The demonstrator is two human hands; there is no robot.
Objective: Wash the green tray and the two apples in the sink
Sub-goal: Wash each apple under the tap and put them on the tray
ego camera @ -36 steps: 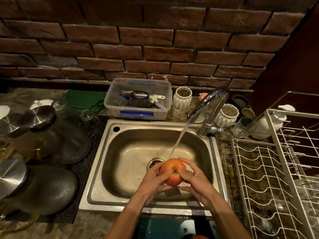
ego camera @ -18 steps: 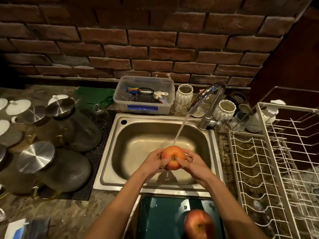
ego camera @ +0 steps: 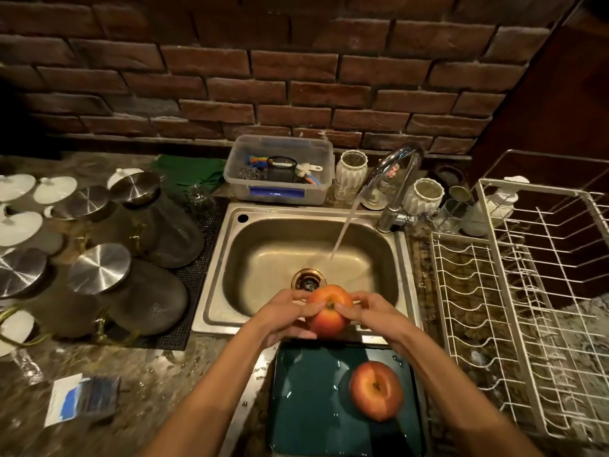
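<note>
Over the near rim of the sink (ego camera: 216, 285), both hands hold one apple (ego camera: 329, 310): the left hand (ego camera: 283, 316) cups its left side with the thumb across the top, and the right hand (ego camera: 370, 311) pinches it near the stem. This apple is out of the water, which runs from the tap (ego camera: 397, 179) into the basin beyond it. Just near of the sink, the tray (ego camera: 306, 407) lies wet on the counter (ego camera: 148, 384), with the second apple (ego camera: 376, 390) resting on its right half. The rinsing looks done, so the step in hand is likely the return. The next move calls for setting the held apple on the tray's bare left half, gently so that neither apple rolls off.
</note>
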